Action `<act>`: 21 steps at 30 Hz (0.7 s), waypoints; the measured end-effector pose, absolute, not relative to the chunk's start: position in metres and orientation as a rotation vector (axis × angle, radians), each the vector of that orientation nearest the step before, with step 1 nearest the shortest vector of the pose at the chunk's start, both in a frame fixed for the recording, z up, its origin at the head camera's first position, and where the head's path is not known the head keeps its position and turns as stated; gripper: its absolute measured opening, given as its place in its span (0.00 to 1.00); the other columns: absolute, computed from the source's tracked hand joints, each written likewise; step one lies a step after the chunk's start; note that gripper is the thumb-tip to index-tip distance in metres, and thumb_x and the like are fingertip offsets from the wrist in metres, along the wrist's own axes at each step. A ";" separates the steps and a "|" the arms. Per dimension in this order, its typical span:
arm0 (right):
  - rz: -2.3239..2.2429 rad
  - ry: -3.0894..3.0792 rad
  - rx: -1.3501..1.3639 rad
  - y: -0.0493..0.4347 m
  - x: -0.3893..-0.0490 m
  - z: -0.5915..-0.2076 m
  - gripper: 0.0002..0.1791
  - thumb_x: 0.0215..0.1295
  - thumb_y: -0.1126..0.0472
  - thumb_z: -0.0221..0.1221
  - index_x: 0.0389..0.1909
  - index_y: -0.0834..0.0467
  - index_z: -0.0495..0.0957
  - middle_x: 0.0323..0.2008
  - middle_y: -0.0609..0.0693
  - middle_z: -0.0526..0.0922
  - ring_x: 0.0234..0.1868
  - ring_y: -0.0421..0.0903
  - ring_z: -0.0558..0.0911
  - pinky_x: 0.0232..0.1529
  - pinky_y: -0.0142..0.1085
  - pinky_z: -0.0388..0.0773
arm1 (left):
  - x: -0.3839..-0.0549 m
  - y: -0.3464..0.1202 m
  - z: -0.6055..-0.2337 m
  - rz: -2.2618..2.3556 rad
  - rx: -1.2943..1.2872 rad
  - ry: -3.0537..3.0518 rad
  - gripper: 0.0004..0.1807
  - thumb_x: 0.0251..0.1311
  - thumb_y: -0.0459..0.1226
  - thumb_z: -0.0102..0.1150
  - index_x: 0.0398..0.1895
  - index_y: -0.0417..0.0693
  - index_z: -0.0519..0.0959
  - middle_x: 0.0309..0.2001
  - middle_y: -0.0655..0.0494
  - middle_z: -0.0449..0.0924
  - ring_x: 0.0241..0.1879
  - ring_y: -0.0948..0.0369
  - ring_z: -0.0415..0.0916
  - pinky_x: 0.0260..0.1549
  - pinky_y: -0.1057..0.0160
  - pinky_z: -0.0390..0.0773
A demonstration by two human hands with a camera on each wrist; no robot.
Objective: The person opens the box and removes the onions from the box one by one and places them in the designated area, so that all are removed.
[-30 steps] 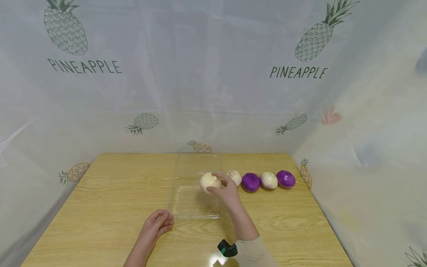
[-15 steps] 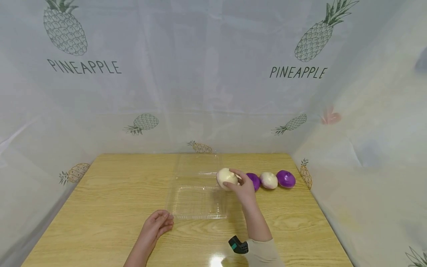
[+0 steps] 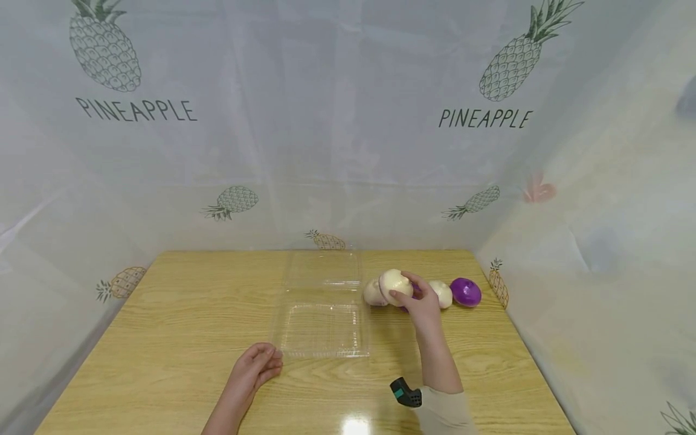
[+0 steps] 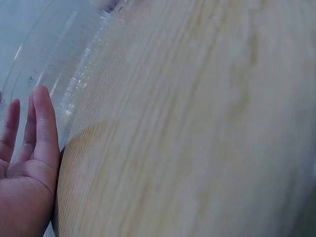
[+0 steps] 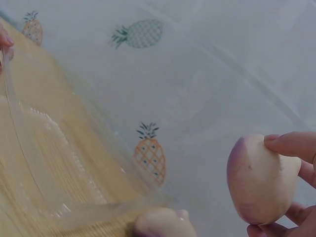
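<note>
My right hand grips a white turnip raised above the row of turnips. In the right wrist view this turnip has a purple-tinged side, with the thumb on top and fingertips below and behind. Another white turnip lies to its left, partly covered by it. A clear plastic container lies flipped open on the table, its lid toward the back. My left hand holds the container's near left corner. In the left wrist view, the left fingers reach up along the clear plastic.
Right of the held turnip lie another white turnip and a purple one; a second purple one is mostly hidden behind the right hand. The wooden table meets a pineapple-print curtain at its back and sides.
My right hand has carried the white turnip rightward from over the container to above the row. The white turnip at the row's left end now shows again. My left hand has stayed put.
</note>
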State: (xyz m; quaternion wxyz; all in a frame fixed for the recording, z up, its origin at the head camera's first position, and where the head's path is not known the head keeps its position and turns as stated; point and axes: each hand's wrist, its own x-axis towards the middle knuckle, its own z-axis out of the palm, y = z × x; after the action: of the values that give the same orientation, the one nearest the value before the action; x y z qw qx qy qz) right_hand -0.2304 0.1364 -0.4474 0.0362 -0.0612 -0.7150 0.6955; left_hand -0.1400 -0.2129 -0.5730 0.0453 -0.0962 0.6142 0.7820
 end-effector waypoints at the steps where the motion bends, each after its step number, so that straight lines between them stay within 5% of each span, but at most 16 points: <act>1: 2.131 -2.200 -0.189 0.140 -0.231 -0.447 0.32 0.57 0.69 0.67 0.63 0.58 0.71 0.65 0.59 0.64 0.60 0.56 0.67 0.53 0.38 0.75 | -0.140 -0.213 -0.573 2.389 -0.294 1.872 0.17 0.71 0.36 0.52 0.50 0.26 0.69 0.40 0.47 0.78 0.38 0.57 0.78 0.41 0.59 0.82; 8: 2.018 -2.279 -0.192 0.161 -0.239 -0.443 0.31 0.58 0.67 0.67 0.64 0.58 0.71 0.70 0.59 0.58 0.64 0.58 0.64 0.59 0.47 0.71 | -0.140 -0.213 -0.573 2.403 -0.287 1.857 0.17 0.70 0.35 0.53 0.50 0.25 0.69 0.40 0.46 0.78 0.38 0.57 0.79 0.41 0.59 0.82; 15: 1.921 -2.338 -0.234 0.181 -0.241 -0.439 0.31 0.59 0.66 0.68 0.64 0.59 0.71 0.70 0.60 0.59 0.65 0.58 0.65 0.43 0.28 0.77 | -0.139 -0.213 -0.572 2.399 -0.265 1.865 0.18 0.70 0.36 0.53 0.50 0.26 0.70 0.41 0.45 0.78 0.38 0.56 0.79 0.41 0.59 0.82; 21: 1.905 -2.303 -0.273 0.197 -0.243 -0.438 0.33 0.59 0.65 0.68 0.66 0.57 0.70 0.64 0.62 0.63 0.62 0.56 0.64 0.41 0.27 0.78 | -0.139 -0.213 -0.573 2.406 -0.274 1.849 0.18 0.70 0.36 0.54 0.51 0.26 0.69 0.41 0.45 0.78 0.38 0.56 0.79 0.41 0.59 0.82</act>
State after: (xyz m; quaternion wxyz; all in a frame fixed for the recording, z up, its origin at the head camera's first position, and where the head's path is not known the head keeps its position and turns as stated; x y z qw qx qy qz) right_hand -0.2425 0.1972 -0.4384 0.0704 -0.0906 -0.7654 0.6332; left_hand -0.1392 -0.2135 -0.5734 0.0475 -0.0898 0.6063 0.7887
